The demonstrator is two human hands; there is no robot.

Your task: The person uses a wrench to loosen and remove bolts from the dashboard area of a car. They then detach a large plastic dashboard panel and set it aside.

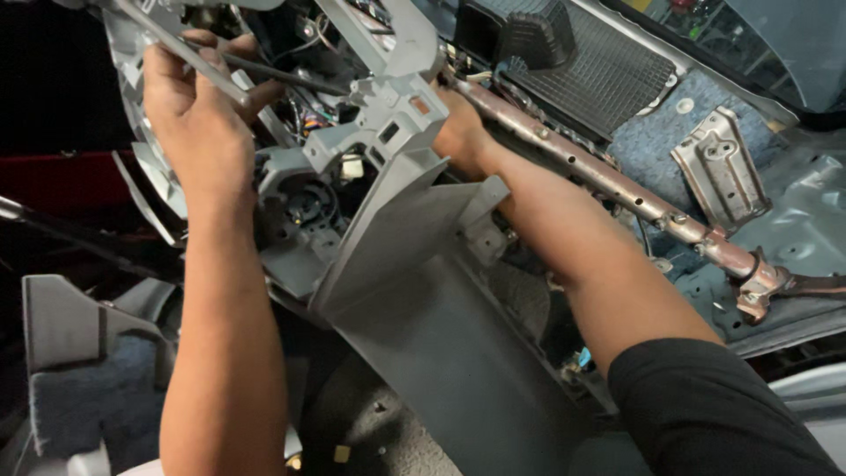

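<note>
1. The left hand (pixel 189 115) sits up and left of the grey moulded plastic dashboard panel (pixel 414 291), its fingers curled tight round a thin grey metal bar (pixel 189 55) with a dark rod just beside it; a firm hold here seems wise so that this side cannot drop.
2. The panel hangs tilted in the middle, its broad flat face sloping down toward the dark floor carpet (pixel 370 423); loose wiring (pixel 313 119) shows left of its upper bracket, so I would ease the panel slowly and watch for snags.
3. The right hand (pixel 458 132) reaches behind the panel's upper right edge, between it and the rusty brown steel cross tube (pixel 608 181); its fingers are hidden, so whether they grip or lie spread cannot be told; pulling by feel calls for care near sharp metal.
</note>
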